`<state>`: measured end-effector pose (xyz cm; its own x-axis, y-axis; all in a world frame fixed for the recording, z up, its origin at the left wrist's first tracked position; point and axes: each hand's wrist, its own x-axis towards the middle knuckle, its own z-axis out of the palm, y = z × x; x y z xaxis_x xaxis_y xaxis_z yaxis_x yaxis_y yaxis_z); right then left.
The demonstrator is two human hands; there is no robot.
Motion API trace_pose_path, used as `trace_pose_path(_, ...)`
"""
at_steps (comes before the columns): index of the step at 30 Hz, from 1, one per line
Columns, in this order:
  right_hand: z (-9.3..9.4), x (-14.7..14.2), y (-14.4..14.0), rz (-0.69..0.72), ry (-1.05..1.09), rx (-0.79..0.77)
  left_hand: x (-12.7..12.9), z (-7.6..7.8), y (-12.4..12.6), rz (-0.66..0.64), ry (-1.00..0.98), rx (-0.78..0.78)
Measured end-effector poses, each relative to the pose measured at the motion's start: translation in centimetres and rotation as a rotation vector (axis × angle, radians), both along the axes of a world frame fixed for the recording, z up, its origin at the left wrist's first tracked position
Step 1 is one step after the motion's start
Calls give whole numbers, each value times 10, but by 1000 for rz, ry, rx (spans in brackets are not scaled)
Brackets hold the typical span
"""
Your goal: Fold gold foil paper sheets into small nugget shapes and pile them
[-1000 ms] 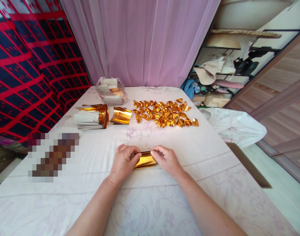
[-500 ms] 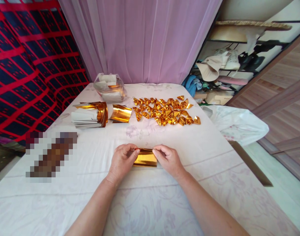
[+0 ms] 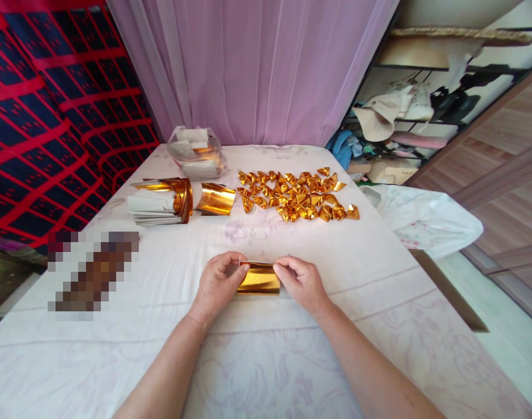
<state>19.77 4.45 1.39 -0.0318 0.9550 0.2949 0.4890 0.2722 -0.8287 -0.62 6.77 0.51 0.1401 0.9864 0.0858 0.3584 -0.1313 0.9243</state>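
Between my two hands is a sheet of gold foil paper (image 3: 259, 281), its shiny side facing me and its far edge curled up. My left hand (image 3: 220, 283) pinches the far left corner between thumb and fingers. At the far right corner, my right hand (image 3: 301, 283) grips the sheet the same way. Beyond them lie many folded gold foil pieces (image 3: 298, 195) in loose rows. A few flat gold foil sheets (image 3: 217, 199) sit to their left, beside a thick curled stack of gold-and-white paper (image 3: 159, 203).
A clear plastic bag (image 3: 196, 154) of more paper stands at the table's back left. A blurred-out patch (image 3: 95, 273) covers something on the left. White plastic bag (image 3: 431, 218) and shelves (image 3: 405, 116) are off the right edge; a purple curtain (image 3: 257, 70) hangs behind.
Both hands keep their pinch on the foil sheet, with hardly any movement. The whole view has shifted slightly.
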Motion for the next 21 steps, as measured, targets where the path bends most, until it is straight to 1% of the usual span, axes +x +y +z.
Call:
trace_pose_path(6,-1,0,0,-13,13,-6,0,1,0,-10,-42,-15)
trace_pose_path(15,-2,0,0,-29,-10,25,0,1,0,-16,-67,-22)
trace_pose_path(18,-3,0,1,-33,-16,27,0,0,0,-14,-54,-17)
trace_pose_path(21,-4,-1,1,-39,-17,38,0,1,0,-6,7,8)
